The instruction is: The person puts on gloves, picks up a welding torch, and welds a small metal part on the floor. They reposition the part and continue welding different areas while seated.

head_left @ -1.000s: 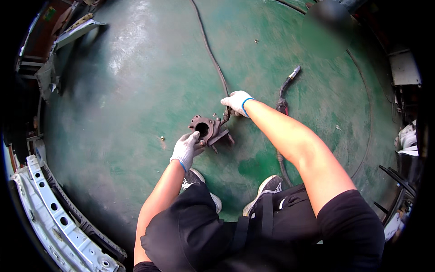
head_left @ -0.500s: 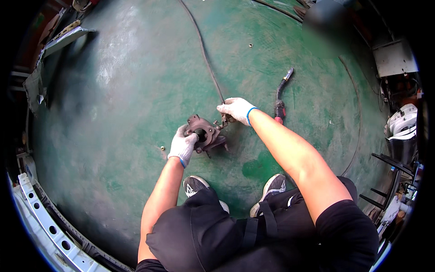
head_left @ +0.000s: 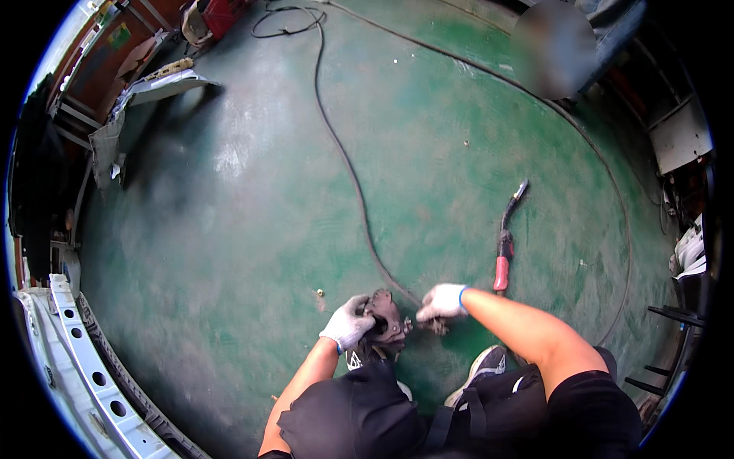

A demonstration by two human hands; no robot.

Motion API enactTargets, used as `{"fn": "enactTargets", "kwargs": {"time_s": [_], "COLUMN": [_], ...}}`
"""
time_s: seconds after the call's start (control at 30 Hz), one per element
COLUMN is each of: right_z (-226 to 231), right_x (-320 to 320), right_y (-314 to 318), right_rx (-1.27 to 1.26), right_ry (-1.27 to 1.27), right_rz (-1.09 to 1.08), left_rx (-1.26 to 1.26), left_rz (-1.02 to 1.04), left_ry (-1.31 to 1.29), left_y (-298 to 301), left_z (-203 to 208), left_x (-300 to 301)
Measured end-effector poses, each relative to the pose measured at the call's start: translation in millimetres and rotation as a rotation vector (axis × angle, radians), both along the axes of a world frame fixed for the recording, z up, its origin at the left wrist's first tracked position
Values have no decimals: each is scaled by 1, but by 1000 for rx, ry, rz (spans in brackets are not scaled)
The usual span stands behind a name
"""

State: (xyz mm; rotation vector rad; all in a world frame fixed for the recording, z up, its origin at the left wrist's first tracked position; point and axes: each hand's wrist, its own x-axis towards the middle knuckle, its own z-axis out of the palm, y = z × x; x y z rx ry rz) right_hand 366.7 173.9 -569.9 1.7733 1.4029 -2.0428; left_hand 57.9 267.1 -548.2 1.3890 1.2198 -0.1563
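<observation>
My left hand (head_left: 349, 325), in a white knit glove with a blue cuff, grips the rim of a rusty brown steering knuckle (head_left: 388, 321) with a large round hole. Its fingers curl around the edge by the hole. My gloved right hand (head_left: 443, 304) is closed around the end of a dark cable (head_left: 345, 157), just right of the knuckle. A brownish ground clamp (head_left: 438, 327) at the cable's end shows under the fingers, mostly hidden and blurred. Whether the clamp touches the knuckle, I cannot tell. My shoe (head_left: 480, 372) stands below the right hand.
A welding torch (head_left: 505, 249) with a red and black handle lies on the green floor to the right. Another hose (head_left: 589, 141) curves along the right side. A small nut (head_left: 320, 293) lies left of the knuckle. Perforated white metal (head_left: 98, 378) is at lower left. A person (head_left: 554, 50) is at upper right.
My view has shifted, so both hands and the knuckle appear lower and further right. The knuckle is tilted differently. Both hands keep their hold.
</observation>
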Motion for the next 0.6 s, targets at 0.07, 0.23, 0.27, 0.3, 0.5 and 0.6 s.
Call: {"fn": "enactTargets", "kwargs": {"time_s": [0.07,0.23,0.27,0.3,0.5,0.6], "right_z": [-3,-25,-26,-42,-47,-47], "right_x": [12,13,6,7,-31,-36], "right_y": [15,36,42,41,62,65], "right_rx": [-191,-298,-300,-279,-195,-190], "right_ry": [246,569,632,697,700,667], "right_rz": [-354,-725,-811,-904,-1072,-1032], "left_rx": [15,-124,-93,-94,-75,-101], "left_rz": [37,368,389,417,495,523], "left_ry": [-34,-226,-246,-243,-205,-191], "left_y": [2,24,28,30,33,31], "left_z": [-7,-4,1,1,2,-2], "left_x": [-3,-1,-3,1,-3,-7]}}
